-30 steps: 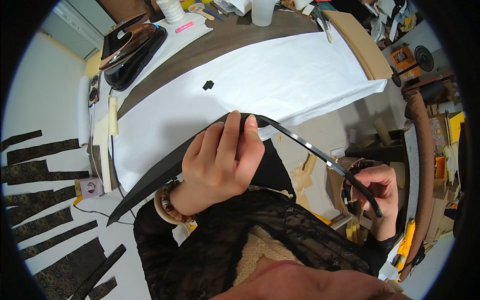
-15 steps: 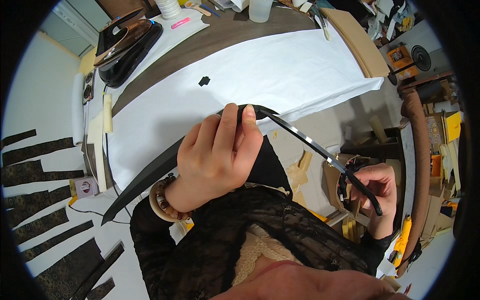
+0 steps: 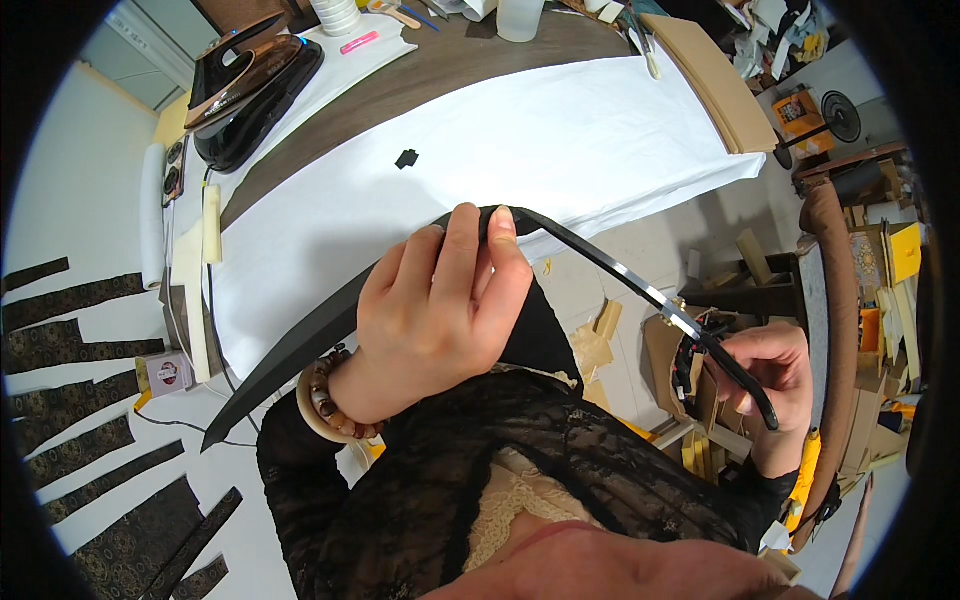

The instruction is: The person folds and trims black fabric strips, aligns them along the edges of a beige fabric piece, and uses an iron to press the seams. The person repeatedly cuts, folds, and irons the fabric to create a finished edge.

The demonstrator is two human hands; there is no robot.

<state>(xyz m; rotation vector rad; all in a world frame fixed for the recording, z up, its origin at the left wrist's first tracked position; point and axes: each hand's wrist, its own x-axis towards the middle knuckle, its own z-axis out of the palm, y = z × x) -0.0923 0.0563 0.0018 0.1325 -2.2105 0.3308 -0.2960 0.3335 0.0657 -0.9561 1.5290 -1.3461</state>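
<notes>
My left hand (image 3: 435, 305) pinches a long black fabric strip (image 3: 295, 370) between thumb and fingers above the table's near edge. From there the strip slopes down to the lower left and ends in a point. My right hand (image 3: 772, 372) grips the dark handles of long-bladed scissors (image 3: 625, 272) at the right. The blades look closed together, and their tips meet the fabric by my left thumb. Whether the fabric lies between them is hidden. A small black scrap (image 3: 407, 159) rests on the white sheet (image 3: 570, 120) covering the table.
A steam iron (image 3: 260, 95) stands on its base at the back left. A white bottle (image 3: 520, 20) and a pink marker (image 3: 361, 44) sit at the back. Patterned dark fabric pieces (image 3: 110, 430) lie at the left. Flat cardboard (image 3: 715, 85) edges the table's right end.
The scissors have closed, and my right hand has shifted slightly right. My left hand keeps its pinch with barely any movement.
</notes>
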